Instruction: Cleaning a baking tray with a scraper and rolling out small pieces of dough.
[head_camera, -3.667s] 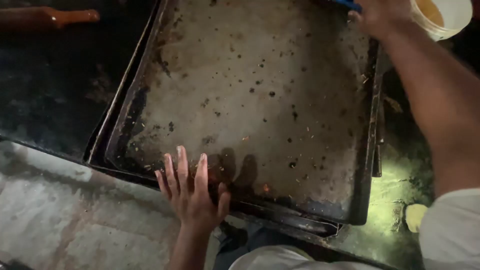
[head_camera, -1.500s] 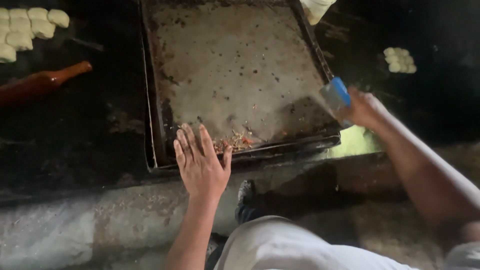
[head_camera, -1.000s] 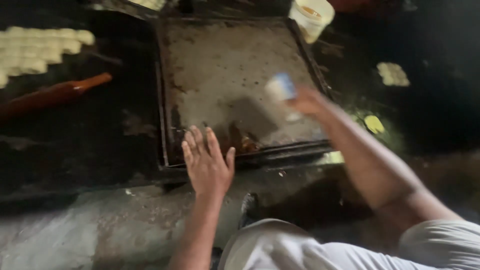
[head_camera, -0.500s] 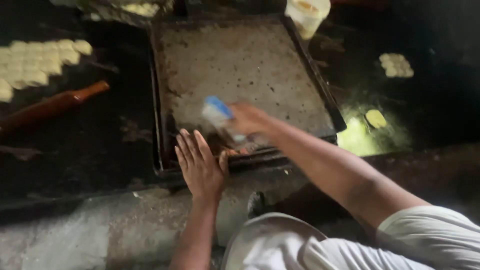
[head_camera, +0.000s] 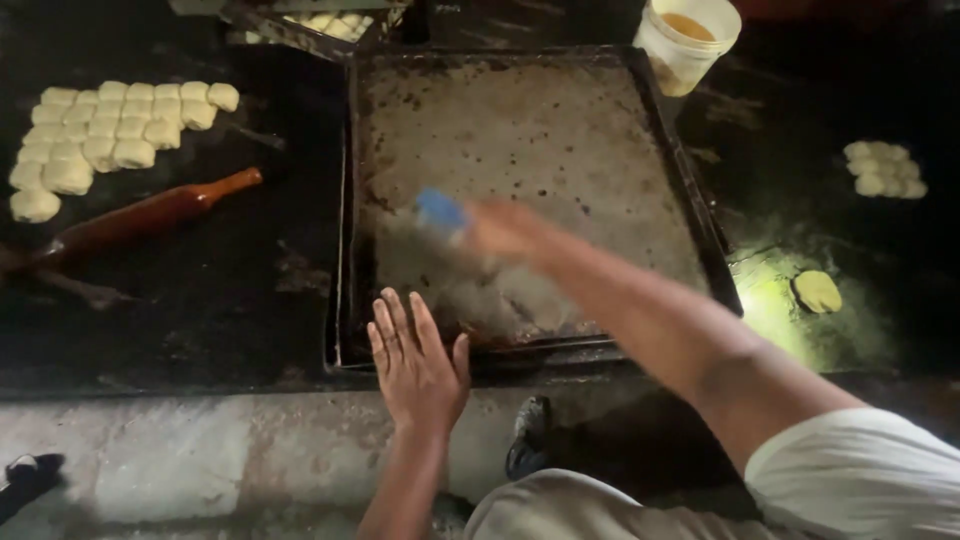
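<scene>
At the far left of the dark surface (head_camera: 200, 300) a cluster of pale dough pieces (head_camera: 110, 130) lies in rows, and just below them a reddish-brown rolling pin (head_camera: 150, 215) rests at a slant, well apart from the work. Next comes the big blackened baking tray (head_camera: 650, 110), its floor stained and speckled. The left hand (head_camera: 420, 360) lies flat and open, fingers spread, on the tray's near edge, pressing it down by the look of it. To its right the right hand (head_camera: 505, 230) reaches in over the tray, blurred, closed around a scraper with a blue handle (head_camera: 440, 210); the blade end seems to meet the tray floor near the near-left corner, though the blur makes contact hard to judge. The step in hand looks like scraping baked-on residue off the tray toward its near edge. A next stroke would call for the left hand to keep the tray pinned while the blade stays low and flat. Farther right stand a white tub of yellowish liquid (head_camera: 690, 40) by the tray's far corner, a second small batch of dough (head_camera: 885, 168), and one flattened yellowish dough disc (head_camera: 817, 291).
</scene>
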